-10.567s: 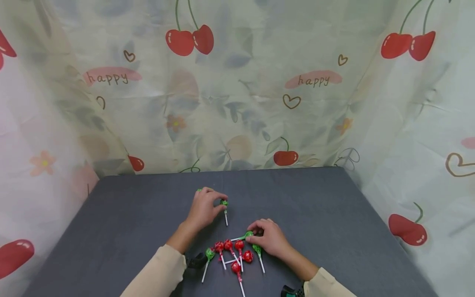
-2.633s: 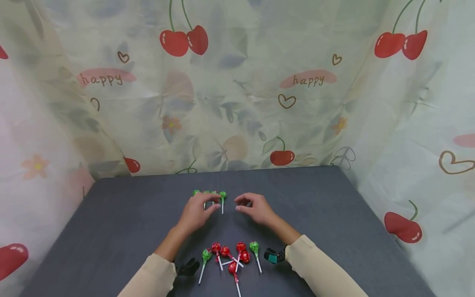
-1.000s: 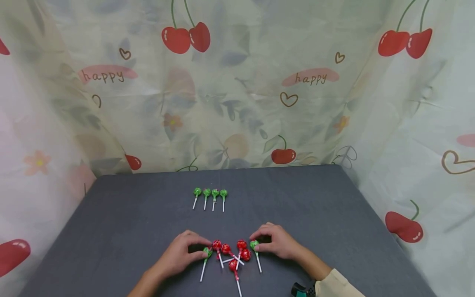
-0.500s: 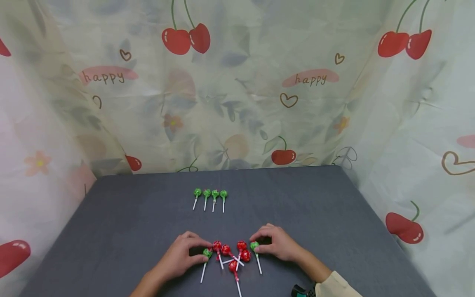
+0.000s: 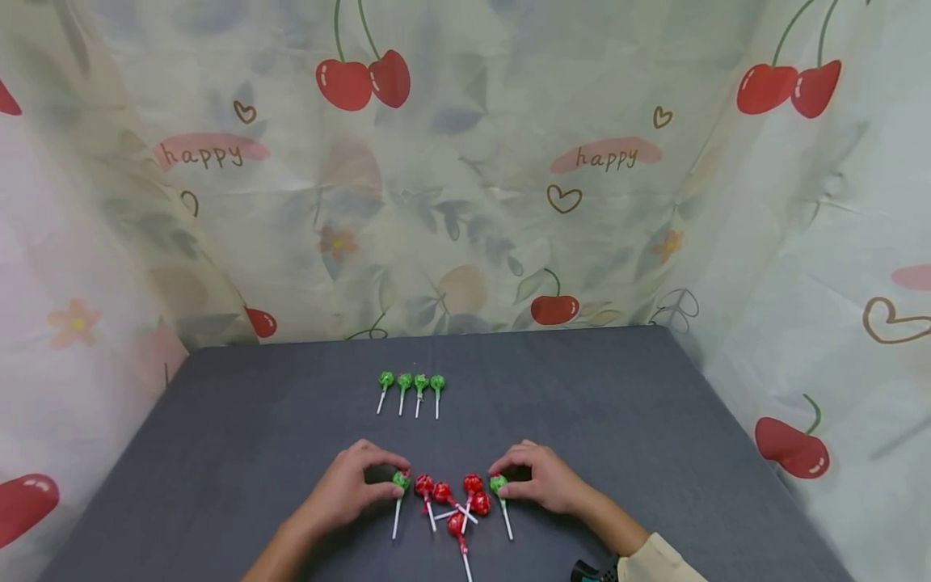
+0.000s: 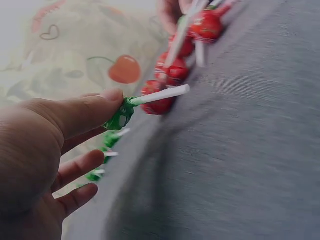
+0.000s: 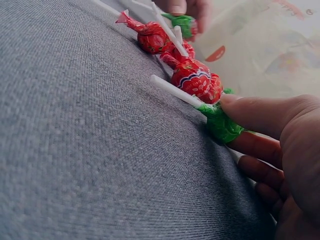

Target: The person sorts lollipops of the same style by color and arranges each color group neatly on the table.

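Observation:
My left hand [image 5: 351, 488] pinches a green lollipop [image 5: 401, 481] by its wrapped head; in the left wrist view the white stick [image 6: 165, 94] points away from the thumb. On the other side, my right hand [image 5: 541, 478] has thumb and fingers pinched on a second green lollipop [image 7: 223, 125], whose stick angles down over the cloth. Between the hands lies a loose cluster of several red lollipops [image 5: 456, 525], some with crossed sticks. Farther back, several green lollipops [image 5: 421, 383] lie side by side in a row, sticks toward me.
A dark grey cloth [image 5: 618, 404] covers the table. Behind and at both sides hangs a pale curtain [image 5: 465, 162] printed with cherries and hearts. A dark watch-like band [image 5: 592, 571] shows near the right sleeve [image 5: 660, 558].
Earlier, the row of green lollipops at the back was being laid out, and both hands then came back to the front. Since half a second ago, the left hand has shifted its green lollipop slightly left, away from the reds.

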A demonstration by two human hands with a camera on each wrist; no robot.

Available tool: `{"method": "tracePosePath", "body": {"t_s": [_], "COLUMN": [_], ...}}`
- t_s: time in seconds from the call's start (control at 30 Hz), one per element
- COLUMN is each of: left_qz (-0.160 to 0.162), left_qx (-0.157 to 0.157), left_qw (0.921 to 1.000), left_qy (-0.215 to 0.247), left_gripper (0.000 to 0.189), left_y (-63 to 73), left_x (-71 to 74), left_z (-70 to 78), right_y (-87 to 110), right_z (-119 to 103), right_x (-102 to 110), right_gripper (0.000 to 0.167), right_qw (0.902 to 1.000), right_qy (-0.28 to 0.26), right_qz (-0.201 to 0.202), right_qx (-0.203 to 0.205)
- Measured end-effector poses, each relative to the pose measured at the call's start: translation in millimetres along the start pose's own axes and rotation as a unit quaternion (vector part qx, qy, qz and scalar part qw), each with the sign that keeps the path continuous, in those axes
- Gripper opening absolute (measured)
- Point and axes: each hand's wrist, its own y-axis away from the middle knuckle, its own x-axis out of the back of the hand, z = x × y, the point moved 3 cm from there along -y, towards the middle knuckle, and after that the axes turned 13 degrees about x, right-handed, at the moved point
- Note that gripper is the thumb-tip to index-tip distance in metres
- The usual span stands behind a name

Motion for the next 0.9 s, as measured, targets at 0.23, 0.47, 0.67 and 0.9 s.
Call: {"method": "tracePosePath", "body": {"t_s": [0.23,0.47,0.67,0.9], "left_qz": [0.019,0.099,0.132,0.145], "left_qx": [0.034,0.012,-0.029,-0.056], "left_qw": [0.9992,0.9950,0.9906,0.9859], "left_qy": [-0.003,-0.015,-0.023,-0.061], "left_gripper": [0.032,0.034,0.033,0.032], "left_y": [-20.0,-46.9,-74.1,-108.0], "left_x": [14.6,16.4,12.9,4.6], "left_z": [13.2,28.4,40.1,45.9], "right_y": [0.2,-0.6,-1.2,-0.6], "right_z": [-1,-1,-1,-2], "right_x": [-1,0,0,0], "right_gripper": [0.023,0.022,0.023,0.022], "right_qw": [1.0000,0.9999,1.0000,0.9999], "right_qy": [0.001,-0.002,-0.002,-0.001], "right_qz": [0.002,0.001,-0.002,0.004], "right_qx": [0.004,-0.010,-0.009,-0.011]}}
